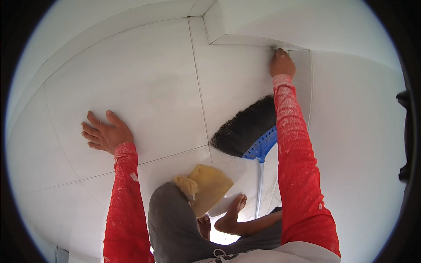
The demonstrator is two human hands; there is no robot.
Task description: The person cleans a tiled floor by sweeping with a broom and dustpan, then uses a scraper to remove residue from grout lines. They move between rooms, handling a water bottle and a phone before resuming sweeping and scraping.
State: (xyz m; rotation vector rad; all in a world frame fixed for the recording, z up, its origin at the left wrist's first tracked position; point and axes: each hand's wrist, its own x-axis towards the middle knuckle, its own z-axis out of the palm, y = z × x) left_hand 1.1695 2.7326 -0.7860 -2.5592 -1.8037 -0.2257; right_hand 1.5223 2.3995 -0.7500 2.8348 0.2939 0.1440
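Observation:
My left hand (107,132) rests with its fingers spread on the pale tiled floor (148,85) and holds nothing. My right hand (282,62) is curled down at the foot of the wall, by the corner of the skirting tile (250,40); its fingertips are partly hidden, so a small thing in them cannot be told. Below it, a broom with black bristles (246,126) and a blue head (261,144) lies on the floor, partly covered by my right forearm. Between my arms lie a yellowish dustpan-like flat piece (212,185) and a tan fibrous brush or sponge (186,185).
White walls (355,131) with a stepped corner bound the floor at the top and right. The broom's pale handle (260,190) runs down towards my bare foot (235,210). My knee in grey cloth (171,220) is beside the yellowish piece.

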